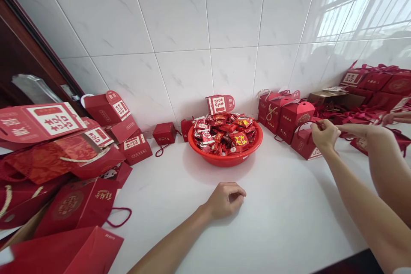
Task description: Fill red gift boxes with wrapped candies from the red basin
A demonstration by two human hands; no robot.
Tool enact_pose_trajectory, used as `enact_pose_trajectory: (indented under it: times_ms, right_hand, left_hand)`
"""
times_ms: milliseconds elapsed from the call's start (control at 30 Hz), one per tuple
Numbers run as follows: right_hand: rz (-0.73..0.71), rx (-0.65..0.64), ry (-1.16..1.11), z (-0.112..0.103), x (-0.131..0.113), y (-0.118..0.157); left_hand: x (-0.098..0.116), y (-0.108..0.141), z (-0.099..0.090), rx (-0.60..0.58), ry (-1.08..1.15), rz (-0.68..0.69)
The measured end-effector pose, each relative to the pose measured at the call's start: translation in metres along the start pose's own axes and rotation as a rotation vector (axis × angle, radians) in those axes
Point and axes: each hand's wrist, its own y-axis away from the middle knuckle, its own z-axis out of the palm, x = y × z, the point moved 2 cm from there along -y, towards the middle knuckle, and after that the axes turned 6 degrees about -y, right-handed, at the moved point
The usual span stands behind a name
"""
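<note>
My left hand [226, 200] rests on the white tabletop, fingers curled loosely in with nothing visible in them. Off to the right, my right hand [324, 135] pinches the cord handle of a small red gift box [303, 143], which stands at the end of a row of taller red gift boxes [295, 120]. Between my hands, farther back, sits a round red plastic basin [224, 160] heaped with wrapped candies [221, 135]. A red box with a white label [218, 104] stands behind the basin.
Red gift boxes and bags [80, 201] pile up on the left. A small red box [164, 133] with a cord loop sits left of the basin. Ribbon-tied boxes [379, 79] are stacked at the far right, near another person's arm [387, 158]. A tiled wall [180, 81] stands behind.
</note>
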Motion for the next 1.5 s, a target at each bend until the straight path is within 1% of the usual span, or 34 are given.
enact_pose_trajectory:
  times_ms: [100, 133, 300, 367, 433, 500, 533, 567, 600, 633, 733, 800, 833, 900, 967, 1067, 1133, 1200, 1233, 1300, 1367, 1500]
  right_hand:
    - [0.137, 0.025, 0.001, 0.002, -0.007, 0.002]
    - [0.145, 0.018, 0.017, 0.004, -0.01, 0.003]
    - [0.117, -0.067, 0.155, 0.008, -0.017, 0.005]
    - [0.1, -0.066, 0.21, 0.006, -0.018, 0.006]
    - [0.053, -0.035, 0.241, 0.002, -0.023, 0.008]
    - [-0.05, -0.008, 0.178, -0.001, -0.035, 0.016]
    - [-0.122, -0.017, 0.111, -0.001, -0.045, 0.023]
    - [-0.219, -0.052, 0.029, -0.002, -0.057, 0.034]
    - [-0.313, -0.093, -0.061, -0.002, -0.07, 0.047]
    - [-0.4, -0.167, -0.15, -0.001, -0.085, 0.063]
    - [-0.637, -0.357, -0.406, 0.002, -0.127, 0.122]
    - [-0.725, -0.463, -0.552, 0.007, -0.146, 0.162]
    - [-0.754, -0.494, -0.611, 0.009, -0.151, 0.179]
    - [-0.772, -0.543, -0.685, 0.016, -0.154, 0.206]
    - [-0.804, -0.607, -0.701, 0.022, -0.151, 0.224]
    - [-0.846, -0.683, -0.678, 0.028, -0.143, 0.237]
    - [-0.857, -0.693, -0.661, 0.029, -0.139, 0.241]
    - [-0.868, -0.68, -0.649, 0.031, -0.138, 0.242]
    - [-0.87, -0.671, -0.643, 0.032, -0.137, 0.242]
    - [-0.866, -0.653, -0.629, 0.035, -0.136, 0.241]
    - [-0.85, -0.644, -0.615, 0.038, -0.135, 0.239]
    - [-0.815, -0.642, -0.606, 0.042, -0.132, 0.235]
  left_hand:
    - [0.0, 0.001, 0.0, -0.002, -0.004, -0.003]
    - [-0.001, 0.001, 0.0, -0.002, -0.004, -0.004]
    - [-0.002, 0.001, 0.001, -0.007, 0.003, -0.008]
    - [-0.002, 0.001, 0.002, -0.006, 0.006, -0.002]
    - [-0.002, 0.001, 0.003, -0.003, 0.003, 0.0]
    - [-0.002, 0.002, 0.003, 0.002, 0.0, -0.005]
    - [-0.002, 0.002, 0.003, 0.009, 0.002, -0.009]
    - [-0.002, 0.002, 0.003, 0.02, 0.006, -0.012]
    - [-0.002, 0.002, 0.002, 0.034, 0.011, -0.013]
    - [-0.001, 0.002, 0.001, 0.049, 0.015, -0.01]
    - [0.004, 0.0, -0.01, 0.127, -0.005, 0.015]
    - [0.011, -0.003, -0.025, 0.209, -0.043, 0.041]
    - [0.014, -0.005, -0.035, 0.258, -0.067, 0.05]
    - [0.021, -0.01, -0.062, 0.374, -0.117, 0.047]
    - [0.024, -0.019, -0.097, 0.513, -0.175, -0.024]
    - [0.018, -0.035, -0.158, 0.71, -0.272, -0.205]
    - [0.005, -0.045, -0.196, 0.815, -0.388, -0.412]
    - [-0.012, -0.053, -0.224, 0.808, -0.572, -0.656]
    - [-0.021, -0.055, -0.234, 0.784, -0.649, -0.788]
    - [-0.038, -0.058, -0.246, 0.772, -0.685, -0.904]
    - [-0.054, -0.058, -0.251, 0.773, -0.688, -0.969]
    - [-0.079, -0.059, -0.253, 0.774, -0.7, -1.054]
